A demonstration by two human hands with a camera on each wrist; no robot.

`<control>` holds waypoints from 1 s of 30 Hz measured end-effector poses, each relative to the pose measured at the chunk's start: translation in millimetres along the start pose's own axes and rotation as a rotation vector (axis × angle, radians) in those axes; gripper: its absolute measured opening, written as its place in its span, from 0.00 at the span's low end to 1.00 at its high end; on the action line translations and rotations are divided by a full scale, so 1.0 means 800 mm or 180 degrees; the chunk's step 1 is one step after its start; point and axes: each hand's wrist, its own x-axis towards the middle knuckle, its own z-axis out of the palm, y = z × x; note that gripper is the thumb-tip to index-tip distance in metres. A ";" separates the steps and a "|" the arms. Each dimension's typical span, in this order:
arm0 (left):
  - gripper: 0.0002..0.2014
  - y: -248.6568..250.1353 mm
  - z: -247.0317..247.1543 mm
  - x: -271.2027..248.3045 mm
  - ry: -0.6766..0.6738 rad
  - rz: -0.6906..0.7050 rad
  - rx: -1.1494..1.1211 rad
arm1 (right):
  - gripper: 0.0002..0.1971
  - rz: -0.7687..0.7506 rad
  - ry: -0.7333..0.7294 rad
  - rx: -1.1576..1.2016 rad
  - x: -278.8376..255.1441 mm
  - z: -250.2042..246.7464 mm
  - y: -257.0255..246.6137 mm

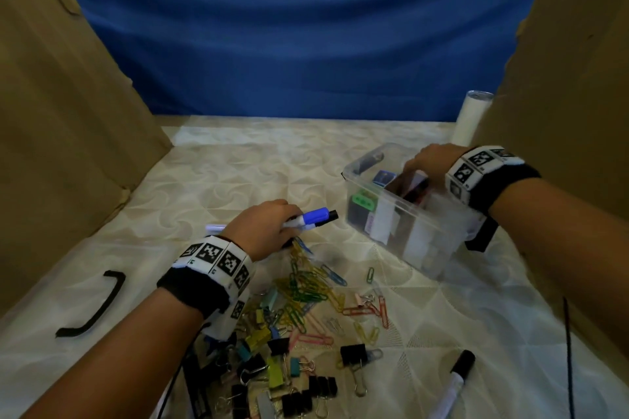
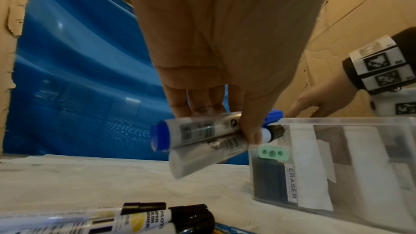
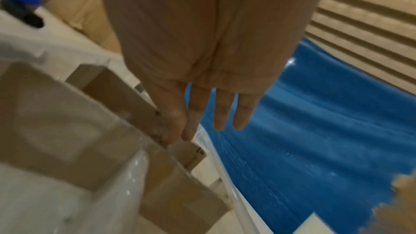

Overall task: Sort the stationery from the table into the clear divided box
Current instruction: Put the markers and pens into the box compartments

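Observation:
My left hand (image 1: 287,226) grips two white markers (image 1: 315,217) at once, one with a blue cap and one with a black cap; in the left wrist view the thumb of my left hand (image 2: 225,124) presses the markers (image 2: 198,132) against the fingers, just left of the clear divided box (image 2: 337,170). The box (image 1: 425,245) stands at the right and holds erasers, a green sharpener and cardboard dividers. My right hand (image 1: 413,165) reaches over its far side. In the right wrist view, my right hand (image 3: 202,129) has straight fingers, two of them touching a cardboard divider (image 3: 139,113).
Coloured paper clips (image 1: 306,286) and binder clips (image 1: 272,367) lie heaped in front of me. One black-capped marker (image 1: 456,381) lies at the front right; more markers (image 2: 135,220) lie under my left wrist. A white cylinder (image 1: 471,116) stands behind the box. Cardboard walls flank both sides.

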 end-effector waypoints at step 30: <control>0.16 0.112 -0.054 0.041 0.0654 -0.0027 -0.0117 | 0.27 0.1801 0.0653 0.3945 -0.033 0.078 -0.044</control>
